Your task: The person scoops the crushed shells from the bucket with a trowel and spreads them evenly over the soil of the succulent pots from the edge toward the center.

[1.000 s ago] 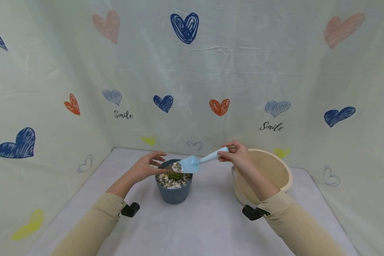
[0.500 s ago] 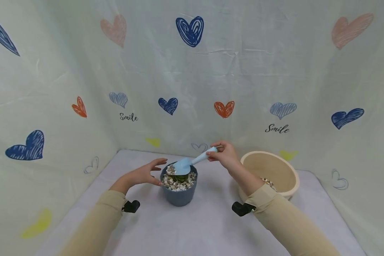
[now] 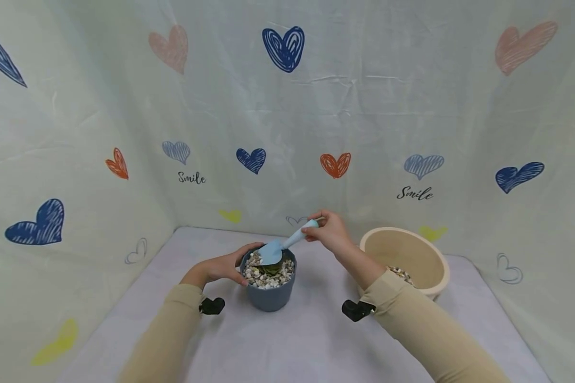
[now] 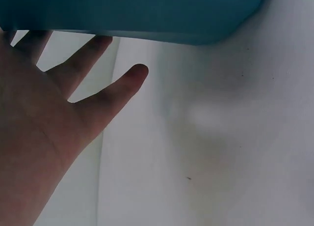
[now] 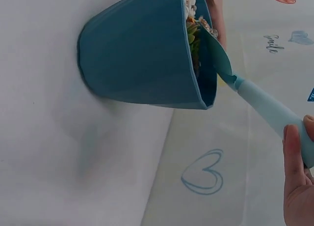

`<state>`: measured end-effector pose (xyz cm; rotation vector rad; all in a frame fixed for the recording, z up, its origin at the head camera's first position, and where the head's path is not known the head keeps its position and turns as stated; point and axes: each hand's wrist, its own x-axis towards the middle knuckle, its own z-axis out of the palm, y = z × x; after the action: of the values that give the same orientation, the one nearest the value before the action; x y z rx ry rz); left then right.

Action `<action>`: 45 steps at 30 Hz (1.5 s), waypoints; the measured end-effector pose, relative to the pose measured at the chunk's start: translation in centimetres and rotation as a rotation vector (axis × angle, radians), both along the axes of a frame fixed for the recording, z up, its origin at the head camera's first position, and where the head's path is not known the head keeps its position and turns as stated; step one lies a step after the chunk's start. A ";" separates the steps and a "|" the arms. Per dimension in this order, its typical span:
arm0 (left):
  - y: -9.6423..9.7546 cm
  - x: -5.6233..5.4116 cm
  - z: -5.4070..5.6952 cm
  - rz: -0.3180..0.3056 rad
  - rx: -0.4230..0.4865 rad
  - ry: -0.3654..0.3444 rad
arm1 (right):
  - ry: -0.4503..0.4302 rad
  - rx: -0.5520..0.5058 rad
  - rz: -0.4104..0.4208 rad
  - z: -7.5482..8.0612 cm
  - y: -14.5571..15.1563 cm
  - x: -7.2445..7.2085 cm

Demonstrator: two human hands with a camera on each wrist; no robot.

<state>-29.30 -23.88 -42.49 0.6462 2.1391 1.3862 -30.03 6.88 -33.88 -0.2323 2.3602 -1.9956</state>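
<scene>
A blue-grey flowerpot [image 3: 270, 299] stands upright on the table, filled with pale pebbles [image 3: 263, 280] around a small green succulent [image 3: 272, 267]. My left hand [image 3: 222, 266] holds the pot's left side, thumb at the front and fingers reaching behind the rim. In the left wrist view, its spread fingers pass partly behind the pot [image 4: 122, 12]. My right hand [image 3: 332, 232] grips a light blue trowel [image 3: 271, 252] by its handle. The trowel's blade tilts down into the pot's mouth over the pebbles, partly covering the plant. The right wrist view shows the blade inside the rim.
A cream bucket [image 3: 402, 242] stands to the right, with some pebbles [image 3: 400, 275] inside; my right forearm crosses in front of it. Behind the white-covered table [image 3: 297, 346] hangs a pale curtain [image 3: 364, 106] printed with hearts.
My left hand has moved right and taken hold of the pot. The trowel has come left and down, its blade tipping lower into the pot. The head view has shifted slightly.
</scene>
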 end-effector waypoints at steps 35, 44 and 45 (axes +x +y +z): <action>1.3 2.5 -0.9 0.162 0.002 0.001 | 0.173 0.206 0.072 1.8 -1.0 1.1; 1.4 3.4 -0.8 0.216 0.000 -0.011 | 0.229 0.228 0.113 2.1 -1.4 1.9; 1.4 3.5 -0.8 0.224 -0.001 -0.012 | 0.235 0.229 0.117 2.2 -1.5 2.0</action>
<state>-25.83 -22.48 -43.32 0.4055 2.2574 1.4985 -28.03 5.39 -31.72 -0.6085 2.6170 -1.7117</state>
